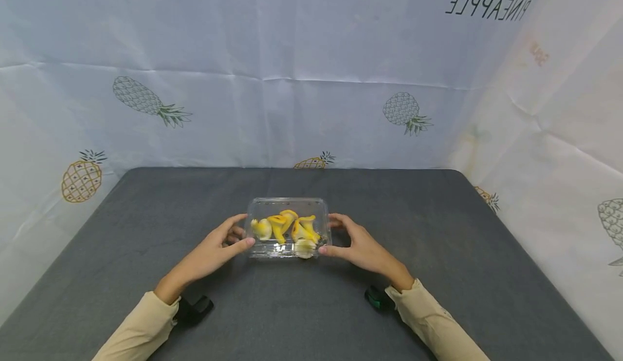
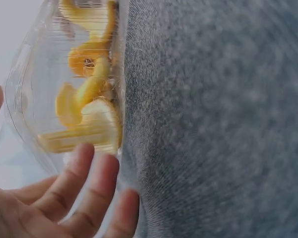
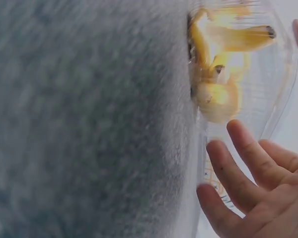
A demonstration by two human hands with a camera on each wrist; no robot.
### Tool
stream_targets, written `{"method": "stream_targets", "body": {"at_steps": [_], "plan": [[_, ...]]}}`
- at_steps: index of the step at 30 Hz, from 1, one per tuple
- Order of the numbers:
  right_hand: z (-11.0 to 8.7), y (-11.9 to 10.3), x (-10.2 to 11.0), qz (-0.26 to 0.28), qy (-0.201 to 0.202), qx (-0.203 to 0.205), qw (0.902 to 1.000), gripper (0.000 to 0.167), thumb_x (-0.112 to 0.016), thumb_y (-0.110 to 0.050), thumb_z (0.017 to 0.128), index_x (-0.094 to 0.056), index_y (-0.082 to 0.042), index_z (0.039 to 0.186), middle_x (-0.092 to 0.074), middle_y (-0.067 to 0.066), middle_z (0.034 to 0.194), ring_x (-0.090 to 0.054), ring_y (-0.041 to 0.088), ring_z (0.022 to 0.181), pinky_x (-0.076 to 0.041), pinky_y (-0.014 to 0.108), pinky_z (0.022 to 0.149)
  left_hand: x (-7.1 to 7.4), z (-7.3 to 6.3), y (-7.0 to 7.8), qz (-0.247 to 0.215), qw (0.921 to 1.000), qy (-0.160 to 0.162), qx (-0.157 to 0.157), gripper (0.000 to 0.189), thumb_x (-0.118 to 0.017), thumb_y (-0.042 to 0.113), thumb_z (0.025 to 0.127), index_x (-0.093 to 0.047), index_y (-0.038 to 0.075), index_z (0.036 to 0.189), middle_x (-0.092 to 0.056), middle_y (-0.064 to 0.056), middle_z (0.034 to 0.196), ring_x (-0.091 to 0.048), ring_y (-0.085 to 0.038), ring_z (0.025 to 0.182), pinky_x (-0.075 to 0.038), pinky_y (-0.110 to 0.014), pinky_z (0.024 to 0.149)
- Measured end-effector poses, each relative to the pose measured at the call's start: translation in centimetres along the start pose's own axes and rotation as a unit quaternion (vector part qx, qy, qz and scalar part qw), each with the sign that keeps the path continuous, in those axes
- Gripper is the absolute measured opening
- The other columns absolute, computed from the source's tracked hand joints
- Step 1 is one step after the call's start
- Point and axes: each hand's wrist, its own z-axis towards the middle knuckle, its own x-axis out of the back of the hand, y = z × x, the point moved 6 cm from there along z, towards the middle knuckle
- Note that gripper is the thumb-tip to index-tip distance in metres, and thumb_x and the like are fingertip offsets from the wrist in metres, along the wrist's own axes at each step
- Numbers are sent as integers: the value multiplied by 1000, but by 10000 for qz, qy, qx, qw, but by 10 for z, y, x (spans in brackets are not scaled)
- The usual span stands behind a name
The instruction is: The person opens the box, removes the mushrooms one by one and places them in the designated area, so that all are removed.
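Note:
A clear plastic box [image 1: 287,205] with a ribbed wall rests on the dark grey table. Inside it lie several yellow mushrooms [image 1: 278,225], some with flared caps and pale parts. My left hand [image 1: 214,250] is at the box's left side, thumb tip at the near left corner and fingers [image 2: 102,183] loosely spread along the end wall. On the opposite side, my right hand [image 1: 365,247] mirrors it, its thumb by the near right corner and its relaxed fingers [image 3: 233,178] beside the wall. Neither hand's fingers curl around the box.
The grey table [image 1: 292,312] reaches back to a white curtain [image 1: 311,41] printed with pineapples, which also hangs along both sides. A dark wrist device [image 1: 194,310] shows under the left sleeve and another [image 1: 377,297] under the right.

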Motion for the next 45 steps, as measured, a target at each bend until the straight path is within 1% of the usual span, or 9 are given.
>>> {"method": "stream_targets", "body": {"at_steps": [5,10,15,20,25,28,32,35,45], "plan": [[1,1,0,510,-120,40,9986,79,-76,-36,88,-35,-9,150,-59,12,126,-63,21,108,-54,40,95,0,0,-2,-605,9975,-338,-137,76,-61,32,99,-20,3,156,-61,-15,108,-60,-18,82,-52,-30,66],[3,1,0,875,-275,169,9956,78,-76,-28,89,-33,-5,150,-62,14,113,-65,20,92,-57,34,86,0,-1,-5,-1203,9888,-838,-266,75,-55,25,103,-10,3,158,-64,-14,94,-63,-16,75,-59,-32,68],[1,0,0,1002,-305,201,9943,78,-75,-27,90,-31,-3,150,-65,12,105,-63,21,86,-57,31,77,0,-2,-7,-1809,9749,-1266,-283,70,-45,22,107,-1,4,159,-67,-7,102,-67,-16,81,-60,-33,74],[2,-1,0,1020,-268,101,9944,81,-75,-28,90,-30,-3,151,-64,11,104,-63,21,86,-56,31,79,0,-2,-9,-2202,9641,-1460,-261,71,-44,24,107,1,5,159,-65,-5,109,-67,-16,90,-59,-33,78],[2,-2,0,1053,-237,31,9942,84,-76,-28,89,-27,-3,152,-64,11,104,-63,21,86,-57,33,79,1,-4,-10,-2455,9568,-1526,-317,67,-50,18,104,-11,-3,155,-62,-3,110,-67,-16,94,-59,-33,80],[1,-3,0,1022,-227,37,9945,86,-76,-28,89,-25,-2,153,-65,11,103,-63,21,85,-57,32,78,-1,-4,-11,-2592,9500,-1707,-355,56,-53,12,102,-23,-8,145,-64,-6,111,-68,-18,96,-60,-34,80],[1,-5,0,1008,-218,43,9947,86,-76,-29,89,-25,-1,153,-64,11,104,-64,20,85,-57,31,78,-6,-6,-12,-2724,9394,-2053,-331,32,-50,13,103,-35,-3,127,-64,-13,110,-69,-20,96,-60,-34,81],[0,-6,0,1014,-206,39,9946,86,-76,-29,89,-26,-2,153,-64,11,104,-64,20,86,-57,31,78,-8,-6,-13,-2812,9323,-2249,-333,19,-46,14,105,-41,2,119,-65,-12,109,-69,-20,95,-60,-34,81],[1,-4,0,1045,-221,58,9943,86,-77,-27,89,-26,-1,153,-64,11,102,-63,20,84,-57,29,78,-18,-9,-9,-2987,9081,-2888,-527,22,-40,16,108,-47,-3,118,-68,-4,102,-69,-15,93,-60,-28,81]]}}
